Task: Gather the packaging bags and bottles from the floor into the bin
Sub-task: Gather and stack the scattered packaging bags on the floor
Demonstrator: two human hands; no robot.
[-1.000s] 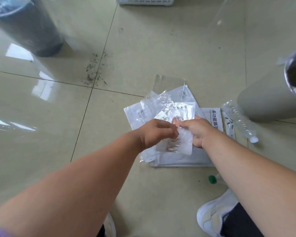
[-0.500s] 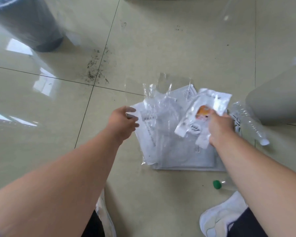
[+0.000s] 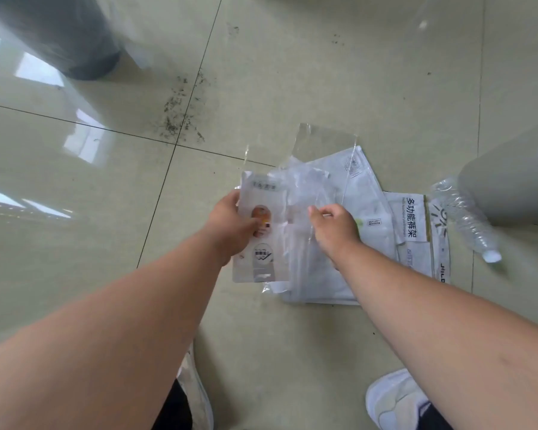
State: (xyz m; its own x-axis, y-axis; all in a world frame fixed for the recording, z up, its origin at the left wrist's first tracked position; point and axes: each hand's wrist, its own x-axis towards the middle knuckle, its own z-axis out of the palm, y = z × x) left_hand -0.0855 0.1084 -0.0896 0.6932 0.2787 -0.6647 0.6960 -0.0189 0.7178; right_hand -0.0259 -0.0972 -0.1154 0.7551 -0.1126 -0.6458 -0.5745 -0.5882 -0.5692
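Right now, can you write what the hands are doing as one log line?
left hand: holding printed pouch | right hand: pinching clear bag on pile | bottle: on floor | bin: right

Glossy beige tiled floor (image 3: pixel 75 243), window glare
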